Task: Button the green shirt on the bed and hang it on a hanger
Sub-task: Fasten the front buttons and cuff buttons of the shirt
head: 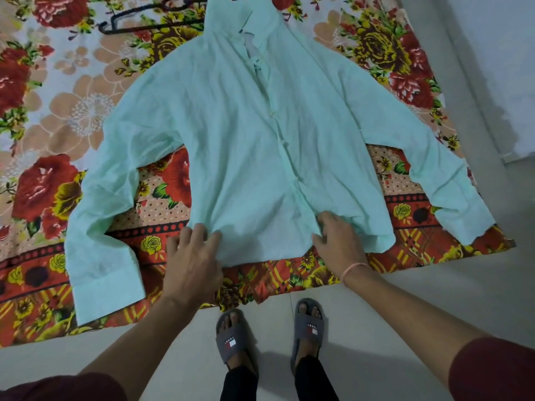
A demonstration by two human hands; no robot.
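Note:
The light green shirt [246, 134] lies flat on the bed, front up, collar far from me, both sleeves spread out and down. Its placket runs down the middle with buttons showing along it. My left hand [192, 261] lies on the hem at the shirt's lower left, fingers slightly bent on a bunch of cloth. My right hand [337, 241] is at the lower right hem beside the placket, fingertips curled into the fabric. A dark hanger [139, 26] lies on the bed at the far left, beside the collar.
The bed carries a floral sheet [58, 117] in red, yellow and peach; its near edge runs just below the shirt hem. My feet in grey slippers [231, 340] stand on pale floor close to the bed. A wall [492, 68] rises at the right.

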